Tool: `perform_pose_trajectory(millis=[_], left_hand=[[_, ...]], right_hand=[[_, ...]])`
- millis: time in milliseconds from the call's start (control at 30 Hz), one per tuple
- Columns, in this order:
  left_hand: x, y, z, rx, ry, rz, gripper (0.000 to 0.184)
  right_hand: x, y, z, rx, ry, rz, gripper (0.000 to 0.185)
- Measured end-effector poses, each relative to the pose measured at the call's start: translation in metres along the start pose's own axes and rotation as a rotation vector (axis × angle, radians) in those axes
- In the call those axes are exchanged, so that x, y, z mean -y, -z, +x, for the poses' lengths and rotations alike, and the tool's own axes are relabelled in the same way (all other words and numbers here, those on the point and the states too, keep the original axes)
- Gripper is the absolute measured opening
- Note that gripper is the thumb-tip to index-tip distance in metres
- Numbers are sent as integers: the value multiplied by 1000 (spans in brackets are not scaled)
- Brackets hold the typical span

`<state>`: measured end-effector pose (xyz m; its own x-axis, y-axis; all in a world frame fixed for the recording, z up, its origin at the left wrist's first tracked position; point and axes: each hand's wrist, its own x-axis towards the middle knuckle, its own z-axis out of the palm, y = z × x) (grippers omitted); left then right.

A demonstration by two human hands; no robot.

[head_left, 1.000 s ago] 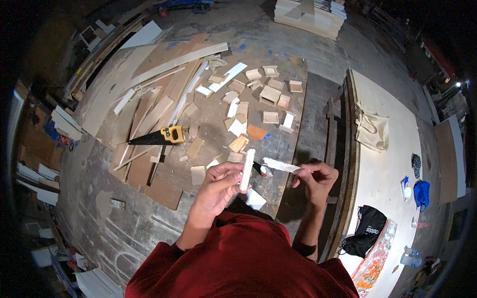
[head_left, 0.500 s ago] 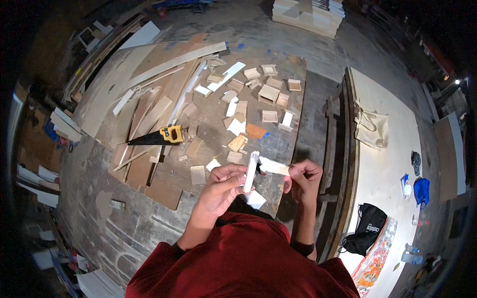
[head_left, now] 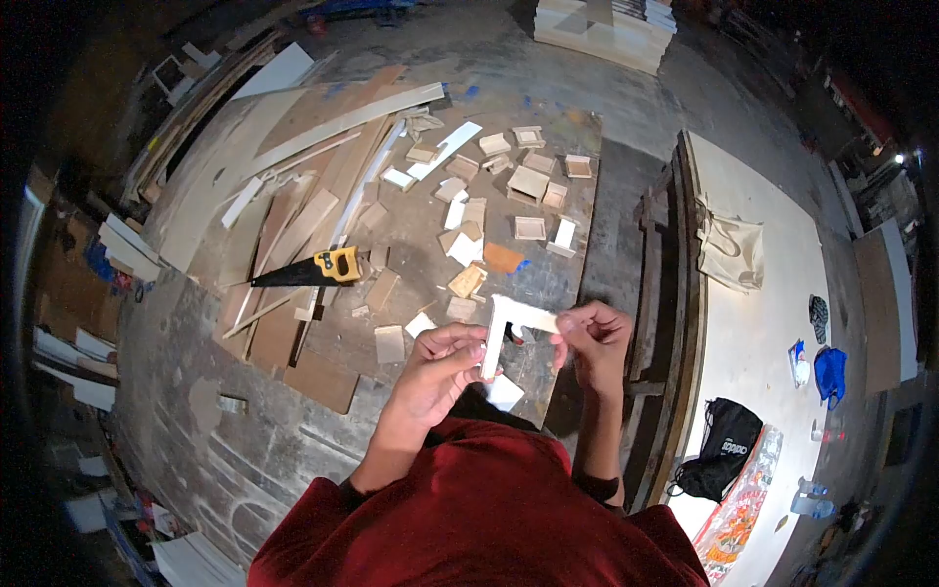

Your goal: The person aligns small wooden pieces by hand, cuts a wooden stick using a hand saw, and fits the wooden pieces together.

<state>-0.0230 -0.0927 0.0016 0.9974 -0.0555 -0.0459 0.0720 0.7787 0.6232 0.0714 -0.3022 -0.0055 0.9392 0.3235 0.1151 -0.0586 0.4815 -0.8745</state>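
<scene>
Upright in my left hand (head_left: pixel 437 370) is a narrow pale wood strip (head_left: pixel 497 342), pinched between thumb and fingers. My right hand (head_left: pixel 595 342) grips the outer end of a second pale strip (head_left: pixel 535 318). The two strips meet at the top of the upright one and form a corner. Behind them, partly hidden, lies a small dark and white item (head_left: pixel 515 334) on the wooden work surface. A white piece (head_left: pixel 505 392) shows just below the strips.
A yellow-handled saw (head_left: pixel 311 268) lies to the left among long boards (head_left: pixel 303 227). Several small wooden boxes (head_left: pixel 529 184) and offcuts are scattered ahead. At the right, a pale table (head_left: pixel 773 333) bears a cloth bag (head_left: pixel 732 252) and a black bag (head_left: pixel 722 448).
My right hand has moved left and brought its strip against the top of the upright strip. My left hand has shifted slightly right, still holding its strip.
</scene>
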Motion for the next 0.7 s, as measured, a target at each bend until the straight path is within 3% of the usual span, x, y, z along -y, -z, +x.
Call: perform_pose_trajectory(millis=[233,433,500,567,633,667,700], left_hand=[[-1,4,0,-42,-22,5,22],[-1,10,-3,-65,25,-35,23],[-7,22,-7,-101,-3,-54,23],[-12,41,-17,-243,-54,-58,23],[-19,47,-28,-429,-207,86,23],[-24,57,-31,-429,-190,77,23],[-30,69,-38,-554,-164,91,23]], right_hand=[[-6,14,-3,143,-73,-122,7],[-15,16,5,62,-23,-120,6],[-21,31,5,-167,99,-184,4],[-30,55,1,-297,63,-381,5],[-53,92,-2,-336,-105,-715,9],[-70,108,0,-349,-115,-726,9],[-89,122,0,-221,-78,-941,9]])
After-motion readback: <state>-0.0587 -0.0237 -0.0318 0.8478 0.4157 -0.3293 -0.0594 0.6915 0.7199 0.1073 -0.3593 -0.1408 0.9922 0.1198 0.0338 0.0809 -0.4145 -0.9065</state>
